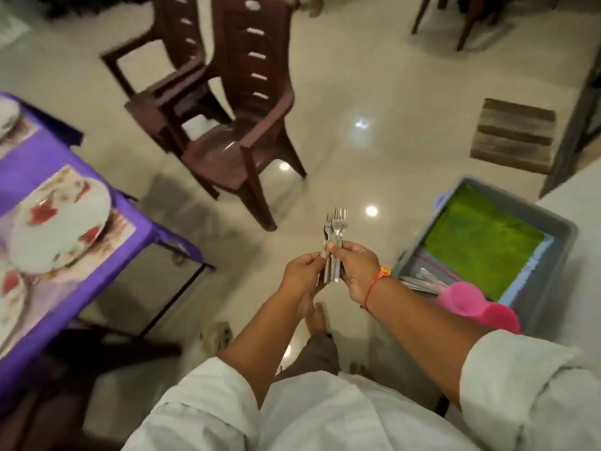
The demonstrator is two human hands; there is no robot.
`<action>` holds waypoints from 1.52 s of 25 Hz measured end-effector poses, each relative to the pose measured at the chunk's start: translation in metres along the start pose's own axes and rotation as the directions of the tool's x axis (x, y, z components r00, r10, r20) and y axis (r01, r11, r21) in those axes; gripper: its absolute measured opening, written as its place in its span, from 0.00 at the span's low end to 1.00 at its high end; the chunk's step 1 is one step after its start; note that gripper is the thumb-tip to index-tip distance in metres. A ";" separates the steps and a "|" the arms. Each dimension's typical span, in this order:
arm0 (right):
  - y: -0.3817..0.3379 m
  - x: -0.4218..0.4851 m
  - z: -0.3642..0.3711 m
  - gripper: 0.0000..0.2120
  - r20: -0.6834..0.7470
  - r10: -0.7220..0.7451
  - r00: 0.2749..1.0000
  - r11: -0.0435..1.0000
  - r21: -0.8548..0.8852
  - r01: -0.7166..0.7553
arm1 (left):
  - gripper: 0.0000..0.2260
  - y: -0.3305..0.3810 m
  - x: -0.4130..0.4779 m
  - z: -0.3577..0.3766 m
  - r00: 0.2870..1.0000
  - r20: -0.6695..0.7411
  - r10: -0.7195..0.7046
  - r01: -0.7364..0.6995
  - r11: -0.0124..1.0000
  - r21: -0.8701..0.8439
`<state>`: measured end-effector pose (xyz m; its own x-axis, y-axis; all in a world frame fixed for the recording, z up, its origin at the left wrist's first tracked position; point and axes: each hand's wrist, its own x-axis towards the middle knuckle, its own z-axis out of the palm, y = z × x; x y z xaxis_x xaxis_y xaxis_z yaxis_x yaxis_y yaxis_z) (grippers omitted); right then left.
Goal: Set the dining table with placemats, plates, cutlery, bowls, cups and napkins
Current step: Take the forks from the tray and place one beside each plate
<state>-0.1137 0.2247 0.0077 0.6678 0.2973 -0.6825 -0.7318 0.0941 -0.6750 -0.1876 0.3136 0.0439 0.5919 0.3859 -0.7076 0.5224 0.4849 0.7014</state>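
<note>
The forks [336, 237] stood tines up in the air over the floor, between the bench [35, 157] and the bin [527, 206], touching neither. Both hands held them. The left hand's [302, 271] grip was pinched on the handles low down. The right hand's [354, 268] grip was pinched on them just under the tines. It looked like the cutlery step, with the bunch being sorted. Plates [58, 222] lay on mats [122, 227] on the purple bench, off to the left. No forks showed beside them. Next, one fork would need pulling free and laying flat beside a plate, so the person would need to turn left. The grey bin on the right held a green cloth [487, 236] and pink cups [468, 297].
</note>
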 end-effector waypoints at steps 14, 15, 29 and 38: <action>0.263 -0.165 0.270 0.11 0.494 0.301 0.816 0.856 -0.517 -0.003 | 0.07 -0.111 -0.177 -0.375 0.857 -0.515 0.026 -0.184 0.948 -0.258; 0.281 -0.179 0.290 0.10 0.498 0.315 0.808 0.851 -0.526 -0.008 | 0.06 -0.116 -0.187 -0.404 0.850 -0.526 0.034 -0.194 0.949 -0.251; 0.404 -0.241 0.543 0.07 0.476 0.392 0.787 0.907 -0.342 -0.245 | 0.05 -0.074 -0.189 -0.700 0.841 -0.534 0.090 -0.244 0.944 -0.224; 0.424 -0.184 0.664 0.04 0.324 0.364 0.873 0.918 -0.280 -0.279 | 0.04 0.013 -0.107 -0.832 0.776 -0.625 0.081 -0.114 0.993 -0.014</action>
<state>-0.6375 0.8412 0.0331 0.2727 0.6013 -0.7510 -0.8201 -0.2629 -0.5083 -0.7552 0.9318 0.0576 0.1178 0.8294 -0.5461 0.4431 0.4483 0.7763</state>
